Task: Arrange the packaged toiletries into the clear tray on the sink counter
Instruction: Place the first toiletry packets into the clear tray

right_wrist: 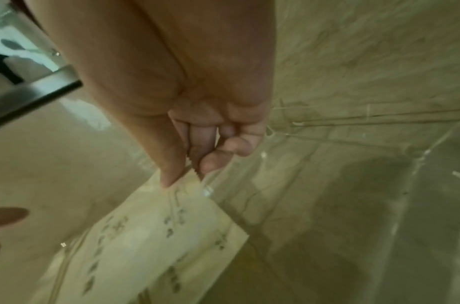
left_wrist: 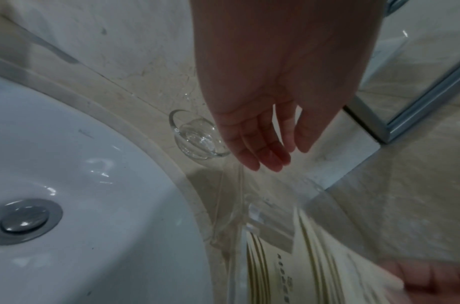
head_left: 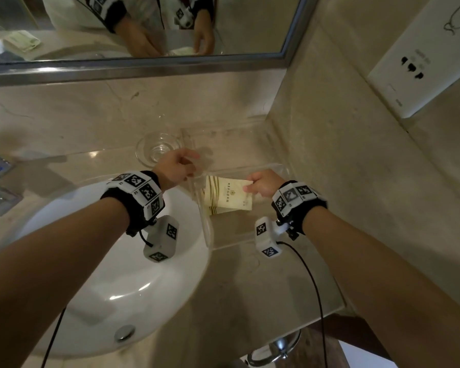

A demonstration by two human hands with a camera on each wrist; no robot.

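Right hand [head_left: 260, 185] is pinching the corner of a cream packet [head_left: 230, 193] between thumb and forefinger, holding it over the clear tray [head_left: 276, 166]. A second packet [head_left: 213, 208] is lying inside the tray, apparently flat; motion blur limits certainty. Left hand [head_left: 177, 167] is hanging relaxed, fingers straight, gripping nothing, above the tray's sink-side wall. Glass dish [head_left: 157, 150] is sitting on the surface [head_left: 250, 288] beside the tray.

We see a cream packet [head_left: 230, 193] with brown stripes tilted inside the clear tray [head_left: 209, 232]. The tray sits in the counter's right back corner.
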